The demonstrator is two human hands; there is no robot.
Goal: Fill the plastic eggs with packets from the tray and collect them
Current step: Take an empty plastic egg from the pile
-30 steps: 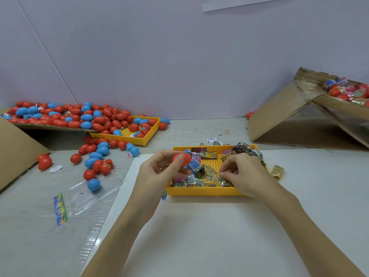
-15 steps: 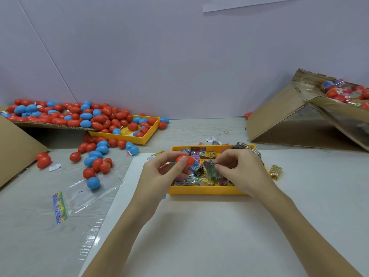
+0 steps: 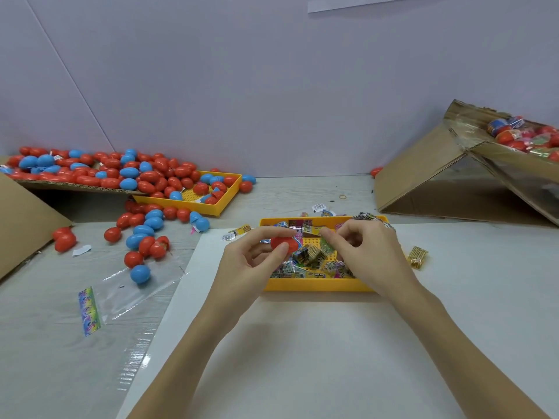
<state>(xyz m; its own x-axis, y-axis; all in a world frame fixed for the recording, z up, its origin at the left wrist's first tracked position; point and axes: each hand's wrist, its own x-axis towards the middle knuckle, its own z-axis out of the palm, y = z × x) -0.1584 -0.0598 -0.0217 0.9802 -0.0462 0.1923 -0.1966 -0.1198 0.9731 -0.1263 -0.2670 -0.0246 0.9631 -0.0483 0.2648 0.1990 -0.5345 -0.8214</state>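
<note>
A white sheet (image 3: 302, 343) covers the near part of a grey table (image 3: 45, 343), flanked by a tilted cardboard box (image 3: 423, 176) at the right holding filled eggs (image 3: 514, 137) under clear film, and a cardboard flap (image 3: 21, 225) at the left. Along the back left, a heap of red and blue plastic eggs (image 3: 121, 173) spills off a cardboard ledge into a yellow tray (image 3: 223, 204) and onto the table, where loose eggs (image 3: 142, 237) lie near a clear plastic bag (image 3: 130, 291). At centre, a second yellow tray (image 3: 317, 287) sits on the sheet's far edge, strewn with small printed packets (image 3: 308, 264). Above it, the person's left hand (image 3: 251, 264) grips a red egg (image 3: 284, 244) between thumb and curled fingers, while the right hand (image 3: 366, 255) pinches a greenish packet (image 3: 326, 247) at its fingertips, just beside the egg (whether the egg is open toward it cannot be told). A gold packet (image 3: 418, 257) lies on the sheet just right of the tray, and a few more packets (image 3: 239, 232) rest by its far left corner
</note>
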